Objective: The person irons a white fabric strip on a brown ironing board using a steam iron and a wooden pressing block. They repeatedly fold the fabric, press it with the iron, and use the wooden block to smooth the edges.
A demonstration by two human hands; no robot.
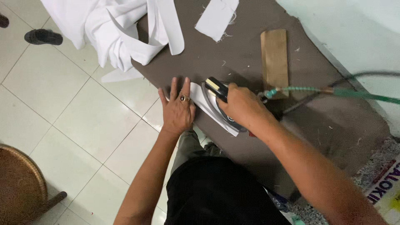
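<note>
Pale floor tiles (83, 121) fill the left side of the view, with a woven round stool (18, 183) at the lower left corner and a dark shoe (43, 37) near the top left edge. Over the tiles, at the top, a heap of white cloth (112, 29) hangs off the end of a brown padded surface (333, 121) that runs across to the right. Near the front edge of that surface the left hand (178, 108) lies flat and open, fingers spread, a ring on one finger, pressing down on a narrow white strip of fabric (199, 96). Just to its right the iron (216, 98) sits on the same strip, touching it, and the right hand (241, 106) is closed around the iron's dark handle. Further up the surface lies a small frayed white scrap (216, 17), and to the right of it a flat wooden block (274, 58). From behind the right hand a green-sheathed cord (333, 91) leads off to the right edge, passing along a light wall (354, 33).
</note>
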